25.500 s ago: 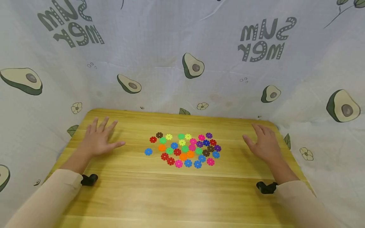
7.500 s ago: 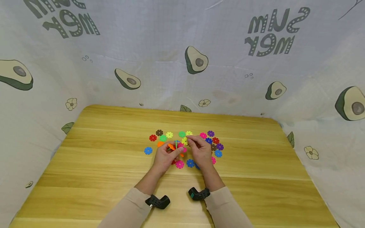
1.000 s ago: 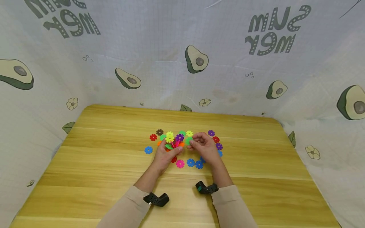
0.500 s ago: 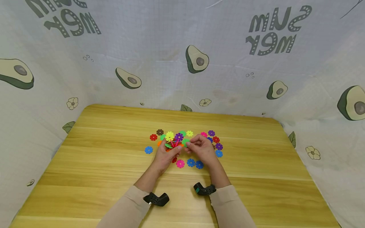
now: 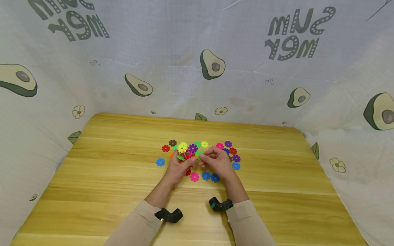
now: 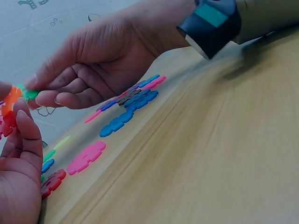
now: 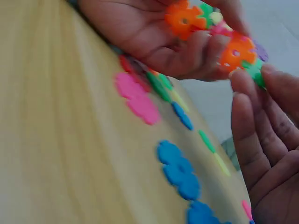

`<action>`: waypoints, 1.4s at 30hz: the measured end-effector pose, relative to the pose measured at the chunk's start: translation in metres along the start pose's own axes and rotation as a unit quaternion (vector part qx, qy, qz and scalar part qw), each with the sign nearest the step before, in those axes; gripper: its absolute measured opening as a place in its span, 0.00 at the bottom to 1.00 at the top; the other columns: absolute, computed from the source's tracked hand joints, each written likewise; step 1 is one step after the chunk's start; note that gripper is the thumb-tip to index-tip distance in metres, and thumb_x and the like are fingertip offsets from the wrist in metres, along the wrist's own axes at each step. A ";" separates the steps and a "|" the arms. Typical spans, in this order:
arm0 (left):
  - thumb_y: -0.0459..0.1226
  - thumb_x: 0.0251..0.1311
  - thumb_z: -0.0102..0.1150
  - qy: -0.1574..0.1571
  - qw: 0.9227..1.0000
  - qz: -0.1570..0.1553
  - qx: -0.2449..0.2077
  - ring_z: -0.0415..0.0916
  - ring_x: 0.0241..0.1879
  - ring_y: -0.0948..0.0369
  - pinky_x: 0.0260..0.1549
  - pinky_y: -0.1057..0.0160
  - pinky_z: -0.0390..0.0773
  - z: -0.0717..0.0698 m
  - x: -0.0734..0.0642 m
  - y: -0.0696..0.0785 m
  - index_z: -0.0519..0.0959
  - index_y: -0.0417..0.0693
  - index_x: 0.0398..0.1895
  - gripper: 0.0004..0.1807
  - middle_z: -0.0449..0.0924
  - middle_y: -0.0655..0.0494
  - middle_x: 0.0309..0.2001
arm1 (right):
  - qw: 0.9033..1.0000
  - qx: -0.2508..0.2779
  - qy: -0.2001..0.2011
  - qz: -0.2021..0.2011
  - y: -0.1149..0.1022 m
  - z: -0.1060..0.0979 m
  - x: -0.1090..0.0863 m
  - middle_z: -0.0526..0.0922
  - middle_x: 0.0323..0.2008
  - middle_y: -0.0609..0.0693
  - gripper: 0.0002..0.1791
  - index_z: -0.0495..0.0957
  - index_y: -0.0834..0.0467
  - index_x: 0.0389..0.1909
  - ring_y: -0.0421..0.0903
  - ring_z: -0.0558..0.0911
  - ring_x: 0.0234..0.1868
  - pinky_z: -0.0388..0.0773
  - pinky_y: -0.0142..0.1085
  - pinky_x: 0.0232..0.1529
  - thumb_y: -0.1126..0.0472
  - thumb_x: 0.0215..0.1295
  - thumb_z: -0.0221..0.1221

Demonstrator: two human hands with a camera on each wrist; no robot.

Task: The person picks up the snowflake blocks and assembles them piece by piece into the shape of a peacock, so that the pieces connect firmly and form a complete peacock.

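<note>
My left hand (image 5: pixel 176 171) grips a cluster of interlocked plastic snowflake discs above the table. A yellow disc (image 5: pixel 182 147) and a purple disc (image 5: pixel 193 148) stand up at its top, over pink ones. Orange discs (image 7: pixel 238 52) show on its underside in the right wrist view. Thumb and fingers of my right hand (image 5: pixel 219 163) pinch a green snowflake disc (image 7: pixel 254 72), whose edge meets the orange disc on the cluster's right side. In the left wrist view this green disc (image 6: pixel 30 94) is mostly covered by fingertips.
Loose discs lie flat around and beneath the hands: a blue one (image 5: pixel 160 162) at left, a pink one (image 5: pixel 194 177) in front, a purple one (image 5: pixel 236 158) at right. The wooden table (image 5: pixel 123 191) ends at a printed curtain (image 5: pixel 172 68) behind.
Both hands lay spread apart at first; later the left held a smaller cluster. Yellow and purple discs have joined it. Within the last second the right hand brought the green disc leftward to the cluster.
</note>
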State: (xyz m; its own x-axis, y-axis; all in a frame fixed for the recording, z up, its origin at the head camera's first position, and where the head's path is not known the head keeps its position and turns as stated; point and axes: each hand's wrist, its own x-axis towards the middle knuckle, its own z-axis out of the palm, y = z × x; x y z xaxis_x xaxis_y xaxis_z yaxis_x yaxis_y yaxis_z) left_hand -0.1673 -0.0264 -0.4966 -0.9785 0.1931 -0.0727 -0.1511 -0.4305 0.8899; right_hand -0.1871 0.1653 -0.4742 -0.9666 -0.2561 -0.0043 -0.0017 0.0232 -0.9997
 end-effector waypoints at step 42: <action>0.37 0.74 0.57 -0.002 0.998 -0.005 0.064 0.72 0.34 0.68 0.29 0.75 0.74 0.001 0.000 -0.001 0.70 0.38 0.63 0.20 0.80 0.65 0.40 | 0.892 -0.409 0.144 0.125 0.001 -0.067 -0.014 0.81 0.37 0.56 0.16 0.80 0.61 0.40 0.51 0.76 0.37 0.75 0.38 0.39 0.52 0.65 0.69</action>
State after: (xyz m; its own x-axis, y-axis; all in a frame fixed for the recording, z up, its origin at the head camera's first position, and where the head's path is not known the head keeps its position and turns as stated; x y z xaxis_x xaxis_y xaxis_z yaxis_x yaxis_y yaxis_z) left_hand -0.1666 -0.0250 -0.4965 -0.9764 0.2004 -0.0810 -0.1422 -0.3131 0.9390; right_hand -0.1908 0.2338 -0.4737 -0.9887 0.1113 -0.1006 0.1497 0.7729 -0.6166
